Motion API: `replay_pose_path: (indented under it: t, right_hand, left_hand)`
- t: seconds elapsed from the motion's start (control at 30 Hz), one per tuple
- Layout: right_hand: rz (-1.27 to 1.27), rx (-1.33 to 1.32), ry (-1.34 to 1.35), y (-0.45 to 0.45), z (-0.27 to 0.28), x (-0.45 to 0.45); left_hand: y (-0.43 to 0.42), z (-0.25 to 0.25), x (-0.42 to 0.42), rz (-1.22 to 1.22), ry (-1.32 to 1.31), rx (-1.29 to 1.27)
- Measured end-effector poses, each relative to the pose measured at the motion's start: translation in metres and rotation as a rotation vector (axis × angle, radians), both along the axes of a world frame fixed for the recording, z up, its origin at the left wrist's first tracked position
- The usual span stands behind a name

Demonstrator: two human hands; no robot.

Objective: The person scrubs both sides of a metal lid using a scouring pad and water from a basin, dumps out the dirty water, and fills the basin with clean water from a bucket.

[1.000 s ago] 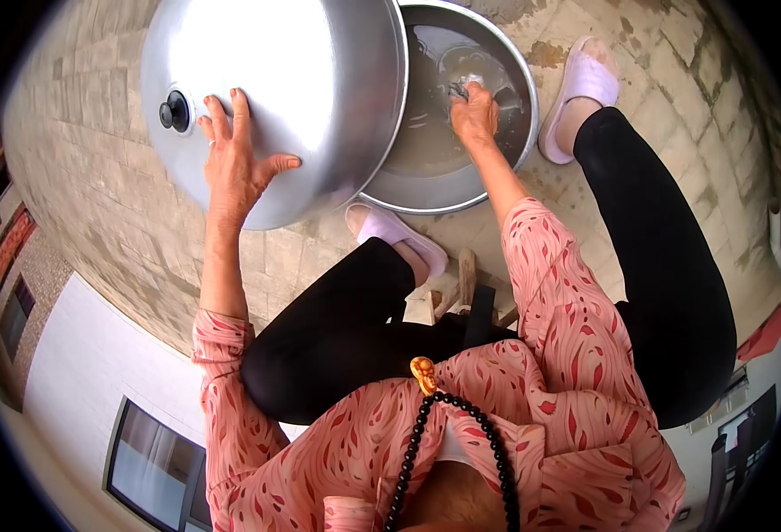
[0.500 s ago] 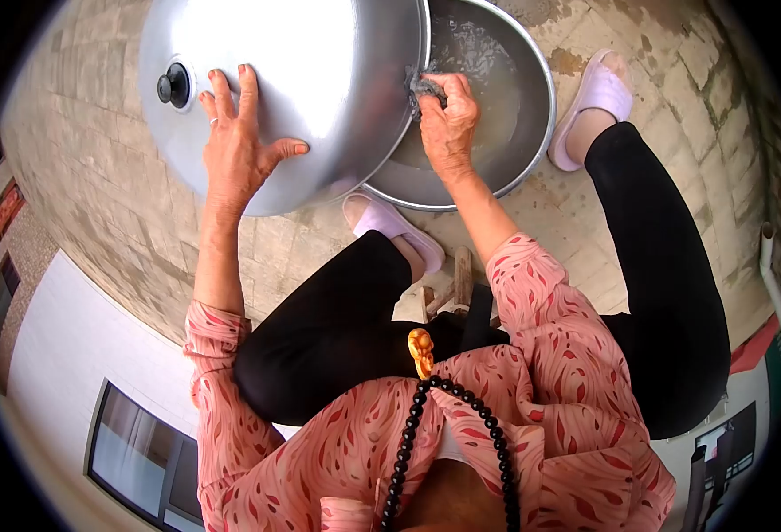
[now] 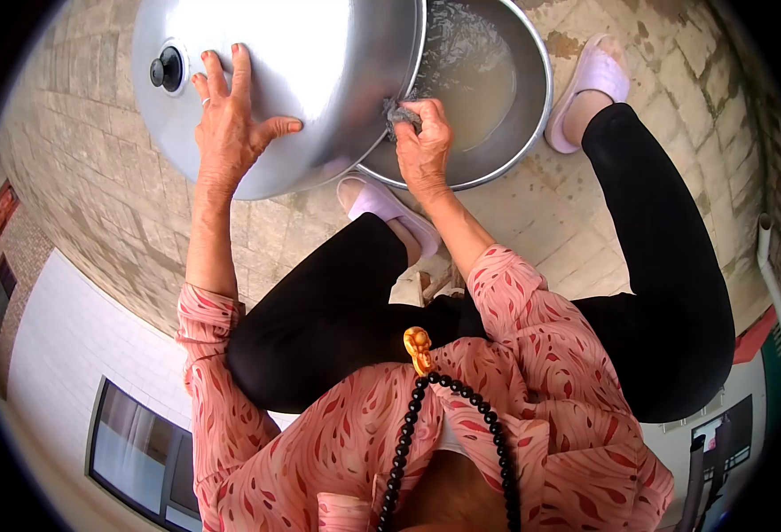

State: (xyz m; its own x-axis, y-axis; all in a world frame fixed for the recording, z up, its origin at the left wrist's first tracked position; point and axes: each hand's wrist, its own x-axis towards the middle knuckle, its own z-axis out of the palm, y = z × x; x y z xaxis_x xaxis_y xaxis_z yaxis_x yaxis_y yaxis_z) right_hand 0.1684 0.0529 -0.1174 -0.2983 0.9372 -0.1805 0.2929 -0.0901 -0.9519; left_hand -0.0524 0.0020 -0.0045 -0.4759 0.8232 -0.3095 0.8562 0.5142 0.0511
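A large shiny metal lid (image 3: 319,53) with a black knob (image 3: 167,69) leans over the left part of a round metal basin (image 3: 537,97). Cloudy water (image 3: 474,84) lies in the basin. My left hand (image 3: 226,124) rests spread on the lid's outer face, just right of the knob, fingers apart. My right hand (image 3: 426,146) pinches a grey scouring pad (image 3: 399,115) against the lid's lower right rim, above the basin's near side. Part of the pad is hidden by my fingers.
My feet in lilac slippers (image 3: 592,84) stand on the paved ground (image 3: 80,168), either side of the basin. Part of a small wooden stool (image 3: 435,284) shows between my legs. A string of black beads (image 3: 405,434) with an amber-coloured pendant (image 3: 418,348) hangs from my neck.
My right hand has slid the scouring pad along the lid's rim, down and to the left. My left hand stays spread on the lid. The whole view has shifted slightly upward.
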Motion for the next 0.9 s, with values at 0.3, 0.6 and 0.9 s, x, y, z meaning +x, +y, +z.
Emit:
replay_pose_path:
  t: [0.3,0.6,0.9]
  right_hand:
    - [-0.095,0.127,-0.158,0.136,-0.021,-0.072]
    - [-0.392,-0.601,0.458,0.113,-0.018,-0.063]
    - [-0.473,-0.707,0.449,0.076,-0.006,-0.048]
  left_hand:
    - [0.008,0.003,0.002,-0.004,0.048,-0.012]
    - [-0.010,0.008,0.005,0.002,0.003,0.007]
    - [-0.057,-0.007,-0.082,0.963,-0.334,0.647]
